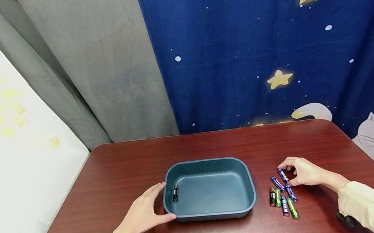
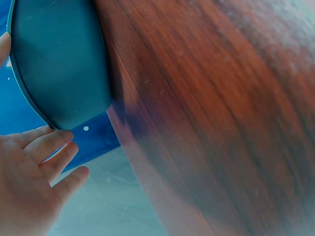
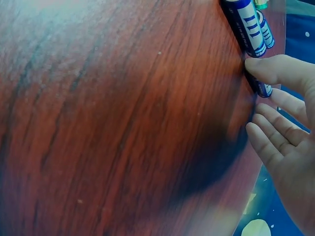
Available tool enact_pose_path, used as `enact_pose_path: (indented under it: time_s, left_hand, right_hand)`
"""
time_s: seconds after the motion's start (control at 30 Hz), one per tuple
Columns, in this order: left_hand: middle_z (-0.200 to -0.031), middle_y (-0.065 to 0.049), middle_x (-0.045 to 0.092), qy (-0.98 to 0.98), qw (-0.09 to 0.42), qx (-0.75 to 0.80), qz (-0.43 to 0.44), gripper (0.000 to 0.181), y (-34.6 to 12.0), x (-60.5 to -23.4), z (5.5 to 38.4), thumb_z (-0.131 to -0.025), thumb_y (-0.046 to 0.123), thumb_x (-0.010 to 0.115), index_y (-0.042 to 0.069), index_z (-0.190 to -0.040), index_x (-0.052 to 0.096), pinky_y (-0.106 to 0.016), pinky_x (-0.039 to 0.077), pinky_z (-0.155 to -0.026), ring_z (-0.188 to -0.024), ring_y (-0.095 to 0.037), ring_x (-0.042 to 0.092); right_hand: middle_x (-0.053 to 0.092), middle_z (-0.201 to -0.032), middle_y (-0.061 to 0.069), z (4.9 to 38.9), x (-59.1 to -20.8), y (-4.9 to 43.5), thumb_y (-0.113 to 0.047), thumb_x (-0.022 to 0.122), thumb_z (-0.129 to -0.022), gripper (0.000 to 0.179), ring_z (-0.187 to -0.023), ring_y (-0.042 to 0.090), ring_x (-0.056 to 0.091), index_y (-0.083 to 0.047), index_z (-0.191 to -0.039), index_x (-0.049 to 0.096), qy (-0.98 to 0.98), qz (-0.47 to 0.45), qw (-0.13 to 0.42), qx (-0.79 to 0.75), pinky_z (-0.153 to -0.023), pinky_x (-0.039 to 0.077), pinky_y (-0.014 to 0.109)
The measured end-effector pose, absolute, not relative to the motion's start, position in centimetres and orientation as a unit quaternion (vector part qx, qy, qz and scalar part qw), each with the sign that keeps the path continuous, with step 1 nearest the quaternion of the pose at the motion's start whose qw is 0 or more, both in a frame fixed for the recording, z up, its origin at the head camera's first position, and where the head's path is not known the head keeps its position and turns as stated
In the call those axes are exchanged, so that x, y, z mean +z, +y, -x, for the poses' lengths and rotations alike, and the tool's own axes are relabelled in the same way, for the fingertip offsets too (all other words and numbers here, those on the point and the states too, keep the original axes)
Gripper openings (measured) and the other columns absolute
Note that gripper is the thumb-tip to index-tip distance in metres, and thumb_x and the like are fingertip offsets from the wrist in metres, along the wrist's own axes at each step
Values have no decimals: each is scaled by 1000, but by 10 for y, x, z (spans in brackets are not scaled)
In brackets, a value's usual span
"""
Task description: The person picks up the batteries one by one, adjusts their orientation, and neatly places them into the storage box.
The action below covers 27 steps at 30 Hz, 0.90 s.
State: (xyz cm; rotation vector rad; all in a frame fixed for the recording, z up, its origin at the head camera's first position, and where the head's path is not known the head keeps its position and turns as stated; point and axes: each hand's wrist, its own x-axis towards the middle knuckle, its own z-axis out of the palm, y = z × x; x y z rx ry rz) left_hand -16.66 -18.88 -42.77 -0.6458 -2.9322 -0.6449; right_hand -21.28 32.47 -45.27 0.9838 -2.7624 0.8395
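Note:
A blue-grey plastic box [image 1: 212,215] stands on the table. Inside it, by the left wall, lies a black battery [image 1: 175,193]. My left hand [image 1: 143,213] spans the box's left end, thumb at the near corner and fairly straight fingers touching the rim, as the left wrist view also shows. To the right of the box my right hand [image 1: 304,171] pinches a blue battery [image 1: 283,175] between thumb and index finger, low at the table; its other fingers are loosely extended in the right wrist view. Several batteries lie just in front, among them a blue battery [image 1: 285,205] and a green battery [image 1: 293,209].
The dark red wooden table [image 1: 128,157] has its far edge against a grey curtain [image 1: 123,81] and a blue starry curtain [image 1: 223,66]. A white patterned cloth [image 1: 5,139] hangs along the left side.

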Motion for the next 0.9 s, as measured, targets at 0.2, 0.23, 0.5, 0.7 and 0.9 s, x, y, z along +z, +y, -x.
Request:
enact_pose_path:
  time_s: [0.2,0.23,0.5,0.7,0.9]
  left_hand:
    - [-134,-8,47,-954,32,-210,210,90,-188,-428,167,-64,63,68,13,-136,43,-48,43,-90,-120,-25,45]
    - [-134,-8,47,-954,31,-212,209,90,-188,-428,167,-64,62,69,14,-136,43,-48,42,-90,-120,-25,45]
    - [-134,-10,47,-953,37,-212,212,90,-187,-427,168,-64,60,70,13,-136,43,-49,43,-89,-120,-25,45]
    - [-133,-10,47,-954,48,-203,216,91,-188,-428,169,-63,63,69,13,-135,44,-49,43,-89,-120,-26,46]
    - [-134,-9,47,-952,54,-204,221,90,-188,-428,168,-63,61,71,14,-135,45,-48,42,-89,-121,-25,45]
  right_hand:
    - [57,-85,0,211,-451,323,-10,78,-63,38,-75,12,50,-1,-96,62,-923,-279,35,263,-59,47,23]
    - [57,-85,-1,211,-451,323,-11,78,-63,38,-74,11,50,-1,-96,62,-925,-274,37,261,-59,47,23]
    - [57,-83,0,214,-445,314,-14,79,-63,39,-73,13,52,-2,-95,61,-928,-248,58,272,-59,47,24]
    - [58,-84,0,218,-428,294,-17,79,-64,41,-74,15,53,-3,-98,61,-919,-260,70,288,-60,48,26]
    - [59,-87,2,223,-411,267,-15,79,-65,41,-77,16,54,-5,-100,61,-906,-276,93,309,-63,49,26]
